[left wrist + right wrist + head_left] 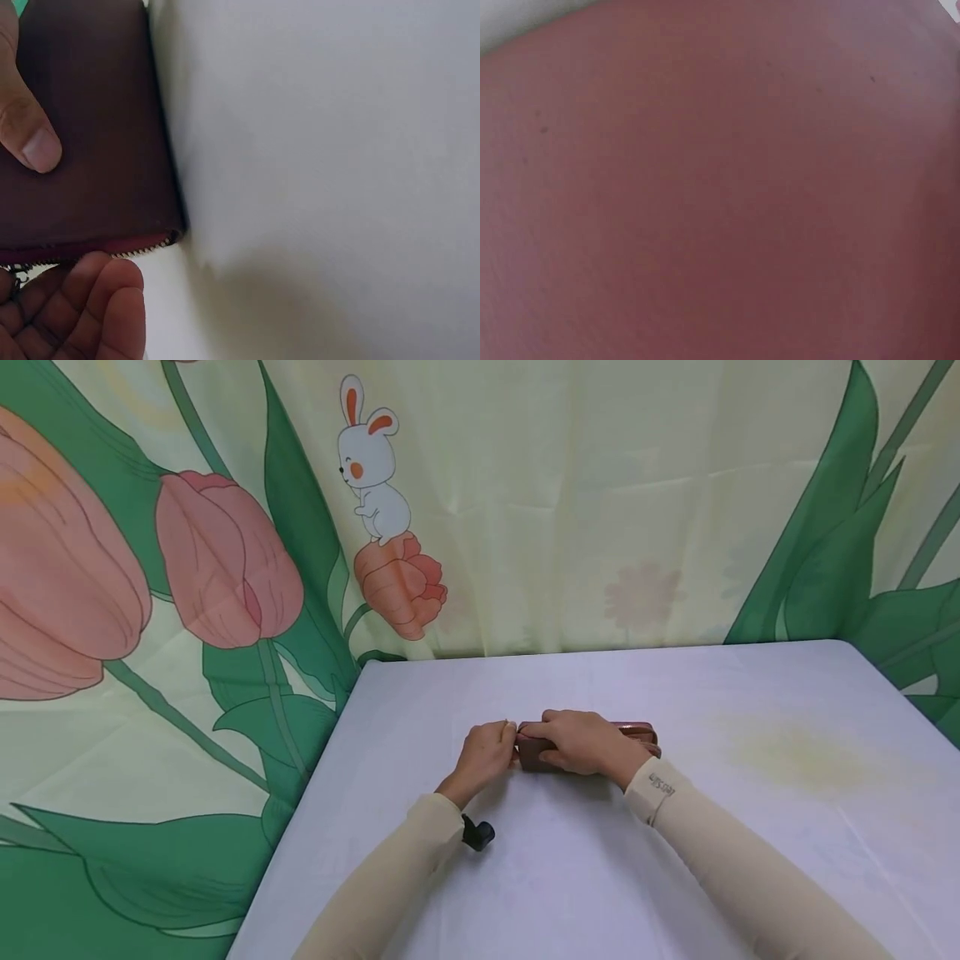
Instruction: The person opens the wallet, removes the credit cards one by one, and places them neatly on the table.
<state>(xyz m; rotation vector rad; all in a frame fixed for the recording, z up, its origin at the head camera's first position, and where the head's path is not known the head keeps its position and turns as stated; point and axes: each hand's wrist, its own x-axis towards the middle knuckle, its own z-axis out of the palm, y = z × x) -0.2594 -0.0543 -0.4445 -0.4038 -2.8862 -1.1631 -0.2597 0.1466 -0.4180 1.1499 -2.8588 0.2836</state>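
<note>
A brown zip-around wallet [531,757] stands on its long edge on the table, its zipper along the top and the left end. The right hand [588,745] grips it from above; in the left wrist view a thumb [34,139] presses its broad brown face. At the left end, the left hand [482,756] pinches the zipper pull [20,274] with curled fingers. Zipper teeth and a strip of red edging [112,246] show beside those fingers. The right wrist view is filled by a blurred reddish-brown surface, too close to identify.
A white cloth covers the table [675,877], with a yellowish stain [806,756] on the right. Behind it hangs a curtain [525,510] printed with tulips and a rabbit. A black device [477,833] sits at the left wrist.
</note>
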